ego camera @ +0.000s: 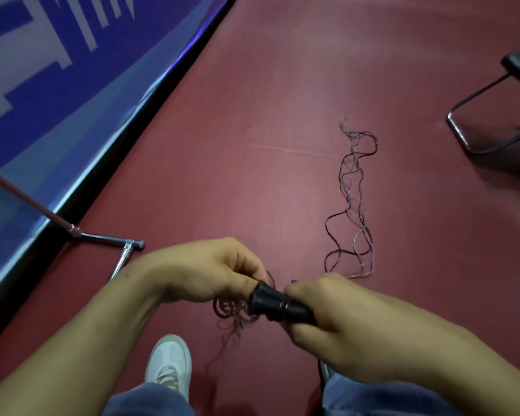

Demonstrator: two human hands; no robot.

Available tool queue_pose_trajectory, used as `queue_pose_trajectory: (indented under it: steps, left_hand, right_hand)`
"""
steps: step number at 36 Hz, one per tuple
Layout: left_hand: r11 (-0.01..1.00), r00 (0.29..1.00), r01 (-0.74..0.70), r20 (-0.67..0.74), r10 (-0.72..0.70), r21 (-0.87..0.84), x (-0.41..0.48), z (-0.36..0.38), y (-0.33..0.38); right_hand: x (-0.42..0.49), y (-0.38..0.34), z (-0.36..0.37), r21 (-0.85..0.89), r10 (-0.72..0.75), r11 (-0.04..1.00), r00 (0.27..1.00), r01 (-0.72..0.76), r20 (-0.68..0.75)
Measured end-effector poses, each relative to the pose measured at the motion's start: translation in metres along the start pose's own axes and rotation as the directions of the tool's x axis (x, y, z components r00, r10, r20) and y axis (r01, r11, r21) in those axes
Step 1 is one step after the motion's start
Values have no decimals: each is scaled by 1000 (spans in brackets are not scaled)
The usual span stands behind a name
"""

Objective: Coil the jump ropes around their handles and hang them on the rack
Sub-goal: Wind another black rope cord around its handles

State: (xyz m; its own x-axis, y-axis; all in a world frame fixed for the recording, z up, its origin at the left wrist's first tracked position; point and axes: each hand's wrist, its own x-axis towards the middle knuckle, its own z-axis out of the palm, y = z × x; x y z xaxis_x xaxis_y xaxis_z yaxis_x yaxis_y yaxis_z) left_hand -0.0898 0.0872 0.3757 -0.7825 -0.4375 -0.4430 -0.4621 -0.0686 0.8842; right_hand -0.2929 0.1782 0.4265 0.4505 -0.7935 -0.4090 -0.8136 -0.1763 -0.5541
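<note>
Black jump rope handles [278, 304] lie bundled between my two hands, low in the middle of the view. My right hand [327, 322] grips their right end. My left hand [210, 271] pinches the thin dark cord at their left end, and loose loops of cord [231, 310] hang below it. More thin ropes [353, 205], dark and pale, lie tangled in a long strip on the red floor ahead of my right hand.
A blue banner barrier [72, 70] runs along the left. A metal rack foot [123, 253] with a reddish pole rests on the floor by it. A black chair with a metal frame [493, 115] stands at the right. My white shoe [168, 361] is below.
</note>
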Motion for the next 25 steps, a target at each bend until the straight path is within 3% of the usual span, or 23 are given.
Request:
queue_pose_trajectory:
  steps: [4, 12, 17, 25]
  left_hand:
    - [990, 991, 110, 66, -116, 84, 2, 1, -4]
    - [953, 984, 162, -119, -135, 257, 12, 6, -3]
    - [841, 974, 176, -215, -73, 512, 25, 23, 3]
    - [750, 934, 117, -329, 140, 651, 31, 32, 3]
  right_hand:
    - [0, -13, 19, -284, -36, 957, 994, 65, 104]
    - [12, -1, 34, -451, 31, 892, 996, 8, 78]
    - [23, 6, 46, -464, 66, 886, 995, -24, 74]
    - [38, 20, 51, -491, 176, 856, 984, -162, -17]
